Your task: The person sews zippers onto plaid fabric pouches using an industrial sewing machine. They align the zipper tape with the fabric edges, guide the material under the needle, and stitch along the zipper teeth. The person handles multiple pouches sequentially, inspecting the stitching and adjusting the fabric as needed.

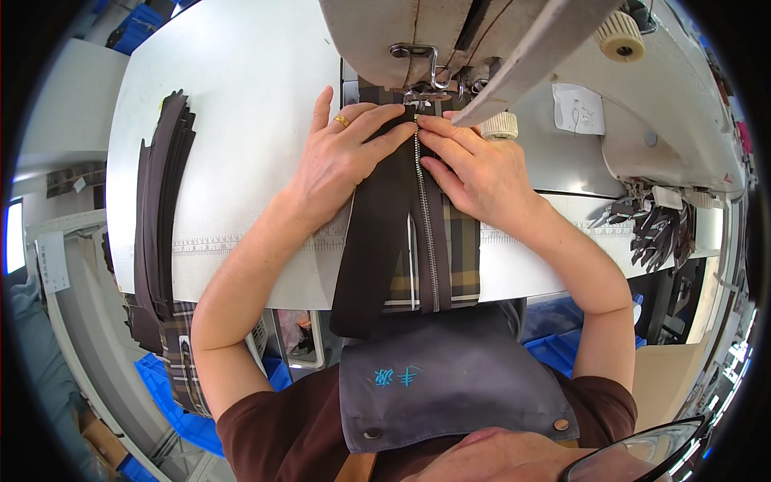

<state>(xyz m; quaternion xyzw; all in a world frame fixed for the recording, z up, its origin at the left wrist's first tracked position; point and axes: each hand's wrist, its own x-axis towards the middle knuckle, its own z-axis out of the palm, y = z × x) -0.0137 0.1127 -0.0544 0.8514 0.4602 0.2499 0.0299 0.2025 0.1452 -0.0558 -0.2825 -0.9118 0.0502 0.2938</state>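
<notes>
My left hand (341,153), a ring on one finger, presses its fingertips on a dark brown fabric strip (371,257) just in front of the presser foot (422,98). Thumb and fingers of my right hand (482,169) pinch the edge of a metal-toothed zipper (427,233) close to the same spot. The zipper runs lengthwise toward me, beside the brown strip. Beneath both lies a brown and tan plaid fabric piece (462,249), which reaches under the sewing machine's head (365,40). Fingers partly hide the stitching area.
On the white table (241,88), a stack of dark strips (161,201) hangs over the left front edge. A ruler scale (281,243) crosses the tabletop. At right are a paper sketch (578,109) and a bundle of dark pieces (662,229). Blue bins (189,418) stand below.
</notes>
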